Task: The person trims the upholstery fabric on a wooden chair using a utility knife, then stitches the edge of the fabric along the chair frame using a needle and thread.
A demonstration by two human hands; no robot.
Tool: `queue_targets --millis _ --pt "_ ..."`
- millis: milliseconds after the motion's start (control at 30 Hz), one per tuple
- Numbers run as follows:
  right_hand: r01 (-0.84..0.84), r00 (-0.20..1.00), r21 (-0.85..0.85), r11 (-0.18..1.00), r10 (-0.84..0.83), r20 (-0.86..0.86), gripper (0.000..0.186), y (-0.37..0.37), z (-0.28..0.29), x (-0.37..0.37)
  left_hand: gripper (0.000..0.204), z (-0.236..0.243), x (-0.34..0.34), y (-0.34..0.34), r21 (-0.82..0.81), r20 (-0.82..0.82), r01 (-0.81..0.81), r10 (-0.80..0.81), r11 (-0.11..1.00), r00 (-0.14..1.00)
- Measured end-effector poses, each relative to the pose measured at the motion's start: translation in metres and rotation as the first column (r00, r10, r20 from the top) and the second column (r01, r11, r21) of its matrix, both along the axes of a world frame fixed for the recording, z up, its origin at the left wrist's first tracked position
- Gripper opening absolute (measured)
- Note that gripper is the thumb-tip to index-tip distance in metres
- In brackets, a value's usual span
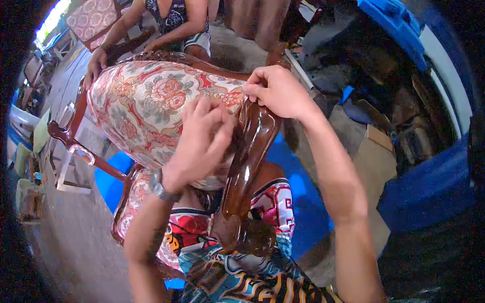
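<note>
An upholstered chair with flowered red, cream and grey fabric and a glossy dark brown carved wooden frame stands right before me. At the seam where the fabric meets the wood, my right hand is closed, thumb and index finger pinched at the top of the wooden armrest. What lies in that pinch is too small to make out. My left hand, a watch on its wrist, is over the fabric just left of the armrest. Its fingers are curled in toward the thumb, slightly blurred; anything between them is hidden.
Across the chair sits another person, one hand on the frame's far left edge. A flowered cushion panel is behind at upper left. Blue sheeting and cardboard lie on the floor to the right. A pale stool frame stands left.
</note>
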State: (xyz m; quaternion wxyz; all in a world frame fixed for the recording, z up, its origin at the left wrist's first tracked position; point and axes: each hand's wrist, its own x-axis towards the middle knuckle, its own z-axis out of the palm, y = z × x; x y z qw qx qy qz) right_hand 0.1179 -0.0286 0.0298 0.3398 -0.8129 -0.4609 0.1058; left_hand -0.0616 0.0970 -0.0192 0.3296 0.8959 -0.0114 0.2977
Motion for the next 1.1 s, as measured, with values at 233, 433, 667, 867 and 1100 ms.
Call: queue_targets --millis 233,433,667,867,1100 --pt "0.001 0.988 -0.051 0.999 -0.009 -0.153 0.022 0.003 0.007 0.003 0.041 0.073 0.047 0.062 -0.386 -0.323 0.08 -0.216 0.919 0.921" --pt "-0.168 0.971 -0.147 0.975 0.138 -0.197 0.024 0.013 0.01 0.017 0.023 0.047 0.105 0.099 0.309 -0.21 0.027 0.041 0.951 0.977" --pt "-0.185 0.971 -0.119 0.975 0.163 -0.177 0.023 0.014 0.005 0.02 0.014 0.051 0.055 0.059 0.258 0.624 -0.455 0.213 0.852 0.752" --pt "-0.178 0.953 -0.113 0.977 0.143 -0.266 0.025 0.009 0.01 0.025 0.014 0.018 -0.003 0.0 0.39 0.32 -0.256 0.131 0.884 0.938" --pt "-0.275 0.942 -0.113 0.955 0.244 -0.228 0.02 0.012 0.008 0.025 0.012 -0.008 0.022 0.004 0.433 0.23 -0.234 0.144 0.871 0.963"
